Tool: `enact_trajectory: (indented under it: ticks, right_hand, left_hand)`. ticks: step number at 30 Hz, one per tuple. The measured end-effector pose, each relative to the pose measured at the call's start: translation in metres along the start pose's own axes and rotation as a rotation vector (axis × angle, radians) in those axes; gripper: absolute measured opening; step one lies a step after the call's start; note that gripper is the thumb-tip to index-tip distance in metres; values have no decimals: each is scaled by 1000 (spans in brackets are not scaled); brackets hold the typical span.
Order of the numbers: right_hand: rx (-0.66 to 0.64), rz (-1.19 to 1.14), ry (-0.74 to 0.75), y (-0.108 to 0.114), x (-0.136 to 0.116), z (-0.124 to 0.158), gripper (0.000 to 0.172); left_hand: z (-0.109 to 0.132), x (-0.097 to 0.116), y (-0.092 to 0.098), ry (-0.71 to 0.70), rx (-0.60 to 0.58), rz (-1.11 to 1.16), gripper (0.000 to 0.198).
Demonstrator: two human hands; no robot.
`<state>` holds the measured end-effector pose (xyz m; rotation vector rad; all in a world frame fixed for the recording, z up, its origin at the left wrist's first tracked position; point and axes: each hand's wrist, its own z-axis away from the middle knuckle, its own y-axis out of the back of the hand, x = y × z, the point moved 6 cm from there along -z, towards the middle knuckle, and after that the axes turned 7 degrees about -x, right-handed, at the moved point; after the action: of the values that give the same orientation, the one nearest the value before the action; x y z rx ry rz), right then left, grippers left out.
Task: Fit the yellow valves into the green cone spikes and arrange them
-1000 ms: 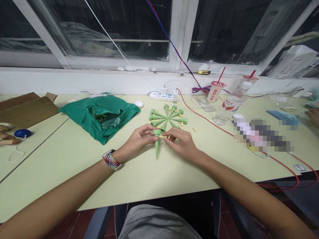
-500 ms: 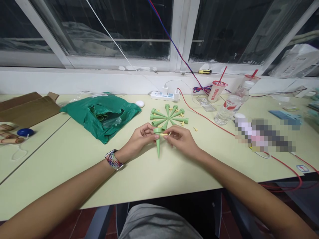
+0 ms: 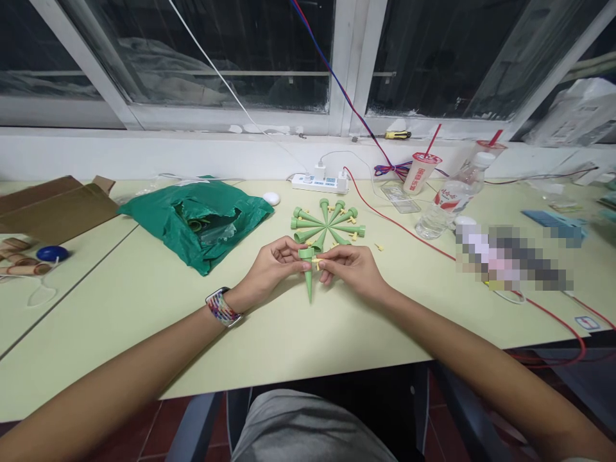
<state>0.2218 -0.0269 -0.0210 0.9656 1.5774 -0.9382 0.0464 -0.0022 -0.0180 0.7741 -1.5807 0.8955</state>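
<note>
My left hand (image 3: pixel 285 262) is closed around the top of a green plastic watering spike (image 3: pixel 308 282), whose tip points down toward the table. Between the thumb and fingers of my right hand (image 3: pixel 350 268) is a small yellow valve (image 3: pixel 316 261), held against the spike's side just below its cap. Whether the valve is fully seated I cannot tell. Just beyond my hands, several more green spikes (image 3: pixel 310 224) lie in a ring with their tips together, with yellow valves on or beside them. One loose yellow valve (image 3: pixel 380 247) lies to the right.
A torn green plastic bag (image 3: pixel 192 224) and a cardboard box (image 3: pixel 52 208) lie left. Behind the ring is a white power strip (image 3: pixel 319 184). A water bottle (image 3: pixel 447 202), a cup with a straw (image 3: pixel 421 173) and a red cable (image 3: pixel 399 224) are on the right.
The yellow valve has turned at the spike's side, with its crosspiece now pointing downward. My right fingers have shifted slightly around it. The whole view has moved a little.
</note>
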Motion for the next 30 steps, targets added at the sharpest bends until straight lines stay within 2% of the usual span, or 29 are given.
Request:
enact_trajectory:
  ticks: [15,21,23,25,27,29,30]
  right_hand:
    - [1,-70,-25,-1,0,0,46]
    - [-38,9,-20,-3,-8,-3,45]
    - [-77,101,-16,0,-15,-4,43]
    - [-72,243,-11,13,-25,-6,41]
    - [11,485,-3,36,-38,-7,39]
    - [138,870,-22,64,-52,-7,35]
    - [201,1059,-79,78,-56,-6,30]
  left_hand:
    - [0,6,-4,-24,37,-120,42]
    - [0,4,-5,-33,29,-77,40]
    - [0,1,-5,-35,16,-34,39]
    - [-1,-2,-5,-25,-1,-12,39]
    - [0,-4,-4,-8,-10,-19,41]
    - [0,-5,-3,5,0,-30,46]
    - [0,-5,-2,10,8,-32,48]
